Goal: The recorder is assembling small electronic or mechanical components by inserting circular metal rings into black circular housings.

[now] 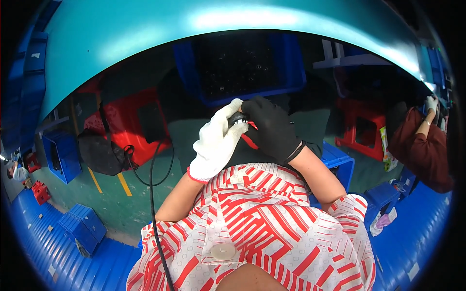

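Note:
My left hand [217,140], in a white knit glove with a red cuff edge, is closed around a small dark round part [238,118] with a light, toothed-looking edge. My right hand [273,127], in a black glove, meets it from the other side, its fingers curled against the part and touching the left fingertips. A narrow red piece [249,141] shows below the right fingers; whether that hand holds it I cannot tell. Just beyond both hands stands a blue crate [257,97] with many small dark pieces inside.
A teal table edge [145,36] arches across the far side. To the left are a red stool [131,116], a black bag [100,153], a black cable [151,194] and a blue bin [62,153]. Another red stool [361,128] and a person in a dark red top [424,150] are right.

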The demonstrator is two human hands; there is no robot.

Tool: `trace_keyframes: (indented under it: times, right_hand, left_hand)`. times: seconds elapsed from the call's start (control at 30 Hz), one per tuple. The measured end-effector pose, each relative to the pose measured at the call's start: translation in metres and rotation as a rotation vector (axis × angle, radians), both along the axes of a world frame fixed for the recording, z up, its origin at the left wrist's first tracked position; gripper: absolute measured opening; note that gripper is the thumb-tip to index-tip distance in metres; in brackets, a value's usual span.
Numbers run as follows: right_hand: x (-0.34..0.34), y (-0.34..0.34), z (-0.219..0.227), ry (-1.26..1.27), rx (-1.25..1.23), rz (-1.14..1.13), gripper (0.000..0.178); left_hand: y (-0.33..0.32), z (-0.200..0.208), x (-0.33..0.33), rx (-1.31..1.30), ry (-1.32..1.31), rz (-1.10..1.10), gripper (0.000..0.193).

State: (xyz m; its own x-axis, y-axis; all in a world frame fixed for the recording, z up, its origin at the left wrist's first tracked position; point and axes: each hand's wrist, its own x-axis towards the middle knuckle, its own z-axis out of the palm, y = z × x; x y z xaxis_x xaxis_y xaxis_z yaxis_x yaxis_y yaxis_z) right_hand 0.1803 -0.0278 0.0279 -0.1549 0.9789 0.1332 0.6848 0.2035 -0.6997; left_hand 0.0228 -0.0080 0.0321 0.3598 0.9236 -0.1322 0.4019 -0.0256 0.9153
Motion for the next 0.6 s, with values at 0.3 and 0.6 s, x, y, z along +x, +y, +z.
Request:
trace_keyframes:
  times: [0.3, 0.6]
  right_hand:
    - [0.002, 0.002, -0.003, -0.038, -0.031, 0.095, 0.030]
    - [-0.002, -0.003, -0.010, 0.214, -0.142, -0.044, 0.035]
  left_hand:
    - [0.006, -0.004, -0.007, 0.323, 0.170, -0.137, 0.036]
    - [0.012, -0.006, -0.009, -0.663, -0.546, 0.145, 0.036]
